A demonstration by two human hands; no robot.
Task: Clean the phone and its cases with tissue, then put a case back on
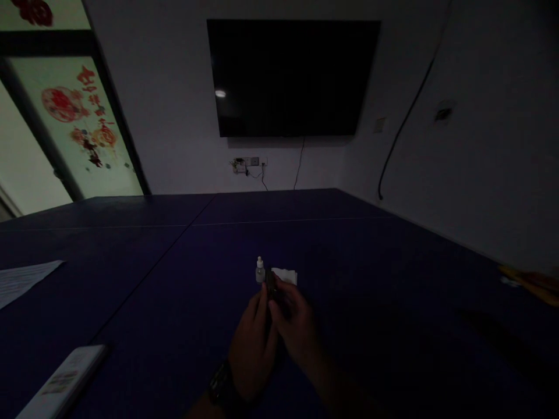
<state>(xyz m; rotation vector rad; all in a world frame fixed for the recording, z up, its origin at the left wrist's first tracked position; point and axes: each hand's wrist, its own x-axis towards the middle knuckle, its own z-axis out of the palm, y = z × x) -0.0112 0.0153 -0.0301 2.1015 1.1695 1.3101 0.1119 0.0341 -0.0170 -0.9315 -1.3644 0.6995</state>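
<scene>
Low in the centre of the head view, a small dark oblong object (271,284) is held up between both hands; in the dim light its kind does not show. My right hand (297,323) is closed round its right side, thumb and fingers pinching it. My left hand (253,343), with a dark watch on the wrist, is closed against its left side and lower end. Just beyond the left fingertips stands a small clear dropper bottle (260,272) with a white cap. A white folded tissue or cloth (286,275) lies behind the right fingers, partly covered by them.
The hands are over a dark blue table (183,302) with a seam running across it. A white box (63,381) lies at the lower left, and a printed sheet (26,280) beyond it. Something yellow (530,283) is at the right edge. A television (292,78) hangs on the wall.
</scene>
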